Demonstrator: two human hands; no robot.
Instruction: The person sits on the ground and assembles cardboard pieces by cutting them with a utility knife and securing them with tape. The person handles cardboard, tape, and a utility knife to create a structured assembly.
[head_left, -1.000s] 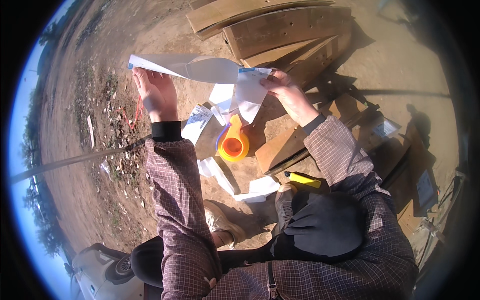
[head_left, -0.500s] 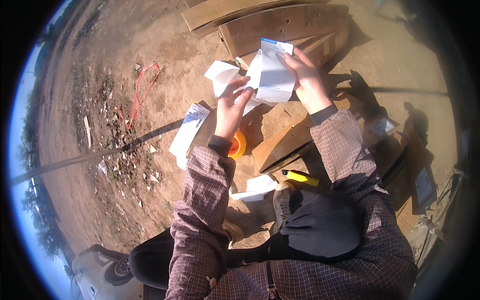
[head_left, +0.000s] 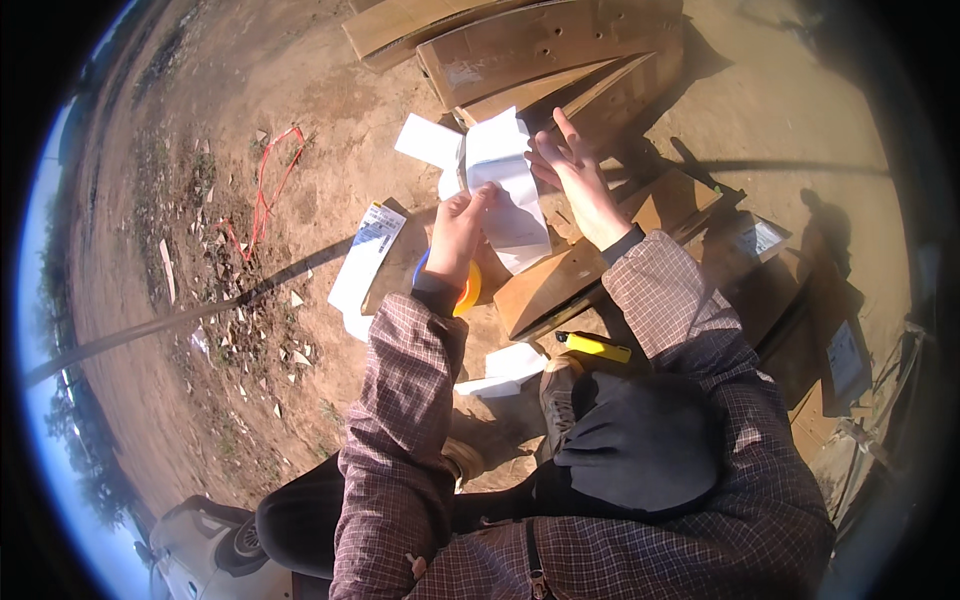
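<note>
My left hand (head_left: 460,232) pinches a folded strip of white paper sheets (head_left: 512,222) between thumb and fingers, held above the ground in front of me. Part of the strip fans out to the far left, bright in the sun. My right hand (head_left: 578,185) is open with its fingers spread, just right of the paper and apparently free of it. Below my left hand, partly hidden by it, lies a yellow-orange roll (head_left: 470,290), probably tape, with a blue edge. A stack of printed white labels (head_left: 372,248) lies to its left.
Flat cardboard boxes (head_left: 550,48) lie stacked at the far side, and another carton (head_left: 550,290) is nearer. A yellow utility knife (head_left: 597,347) and white paper scraps (head_left: 508,368) lie by my shoe (head_left: 558,400). Red strapping (head_left: 262,195) and debris lie left; a car (head_left: 205,545) stands lower left.
My right hand has let go of the paper and spread its fingers. The sheets have swung down and left, still in my left hand. The view has shifted slightly.
</note>
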